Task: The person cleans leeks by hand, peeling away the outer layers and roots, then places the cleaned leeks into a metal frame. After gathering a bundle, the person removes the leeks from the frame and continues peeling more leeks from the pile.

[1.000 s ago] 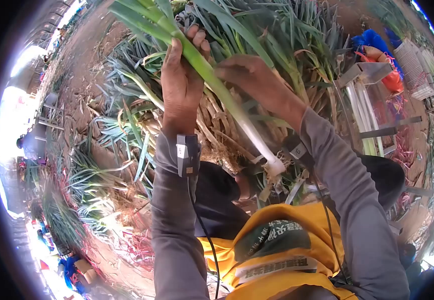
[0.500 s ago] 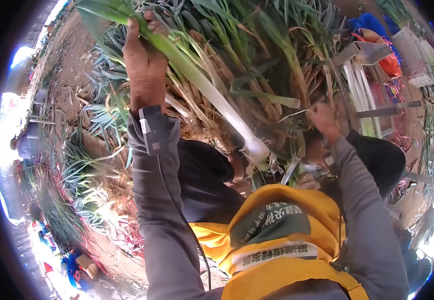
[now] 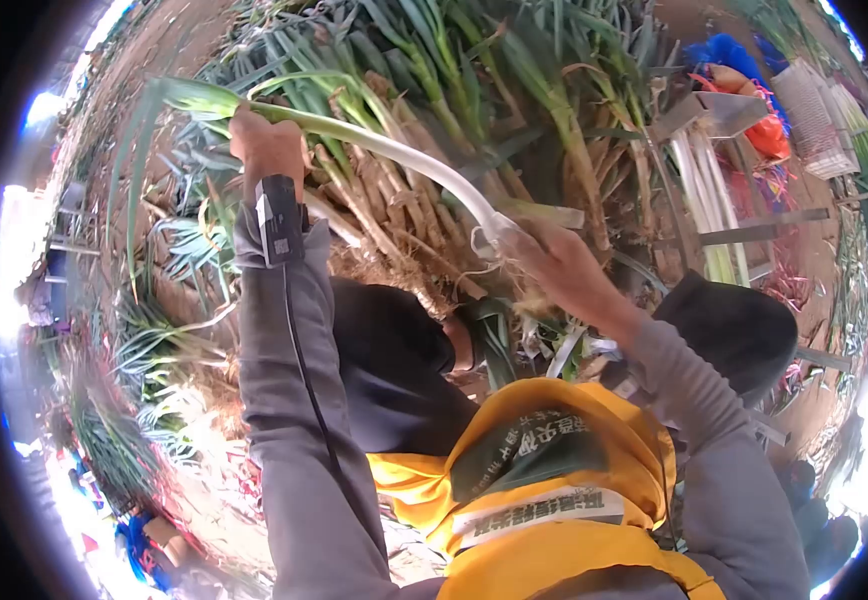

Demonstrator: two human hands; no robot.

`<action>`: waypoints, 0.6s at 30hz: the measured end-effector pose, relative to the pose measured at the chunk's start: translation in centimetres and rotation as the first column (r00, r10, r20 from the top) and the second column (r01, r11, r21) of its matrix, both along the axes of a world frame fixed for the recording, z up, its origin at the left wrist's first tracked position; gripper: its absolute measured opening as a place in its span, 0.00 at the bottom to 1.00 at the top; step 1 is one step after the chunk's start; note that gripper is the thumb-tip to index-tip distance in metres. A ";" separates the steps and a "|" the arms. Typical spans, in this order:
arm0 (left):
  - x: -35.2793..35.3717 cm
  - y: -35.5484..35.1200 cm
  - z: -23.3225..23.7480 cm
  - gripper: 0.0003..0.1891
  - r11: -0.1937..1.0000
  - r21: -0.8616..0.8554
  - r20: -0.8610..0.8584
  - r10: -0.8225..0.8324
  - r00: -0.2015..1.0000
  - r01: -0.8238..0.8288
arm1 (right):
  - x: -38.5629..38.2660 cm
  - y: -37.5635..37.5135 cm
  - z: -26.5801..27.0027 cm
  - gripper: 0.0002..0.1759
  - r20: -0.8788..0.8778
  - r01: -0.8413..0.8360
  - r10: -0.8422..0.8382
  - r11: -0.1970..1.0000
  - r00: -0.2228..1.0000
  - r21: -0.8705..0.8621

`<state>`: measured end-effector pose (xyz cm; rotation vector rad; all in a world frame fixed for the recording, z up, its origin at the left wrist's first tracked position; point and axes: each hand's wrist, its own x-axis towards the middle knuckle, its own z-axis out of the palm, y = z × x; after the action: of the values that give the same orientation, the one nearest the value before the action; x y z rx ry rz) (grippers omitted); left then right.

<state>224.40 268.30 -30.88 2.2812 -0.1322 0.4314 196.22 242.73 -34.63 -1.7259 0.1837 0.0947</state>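
A long leek (image 3: pixel 394 148) with a white stalk stretches across the front of me, slightly bowed. My left hand (image 3: pixel 268 148) is closed around it where the green leaves begin, and the leaves hang off to the left. At the other end, my right hand (image 3: pixel 566 268) has its fingers closed at the pale root end, partly blurred. Beneath and beyond the leek lies a heap of unpeeled leeks (image 3: pixel 404 205) with brown outer skins and soil on the roots.
To the right stands a metal rack (image 3: pixel 729 115) with peeled white leeks (image 3: pixel 699 185) in it. Blue and orange bags (image 3: pixel 754 100) and a white crate (image 3: pixel 812 115) are behind it. More leeks (image 3: pixel 114 435) lie on the ground at left. My knees flank the peelings.
My right hand has moved left onto the leek's root end; the thin strip it held is no longer visible there. My left hand has come slightly lower and left, and the leek lies flatter.
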 end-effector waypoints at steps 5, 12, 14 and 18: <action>5.2 1.8 -4.8 0.19 0.598 -0.801 -0.126 -0.140 0.982 -0.017 | -2.0 -0.8 4.4 0.12 0.269 -0.107 0.175 0.963 0.947 -0.249; 2.3 1.1 -2.7 0.24 0.967 -0.184 -0.057 0.167 0.984 -0.175 | -8.7 -1.6 9.9 0.07 0.192 -0.163 0.419 0.676 0.888 -0.718; 3.7 2.7 -3.1 0.25 0.897 -0.413 -0.001 0.174 0.985 -0.159 | -10.8 -3.5 7.0 0.06 0.220 -0.067 0.300 0.716 0.928 -0.694; 6.3 2.5 -4.7 0.16 0.683 -0.730 0.141 0.149 0.979 0.001 | -9.2 -6.1 2.3 0.15 0.094 -0.134 0.392 0.517 0.915 -0.845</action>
<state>230.74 270.78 -35.55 1.4456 0.0419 0.6167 187.03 236.68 -32.35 -2.7080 -0.3240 -0.0215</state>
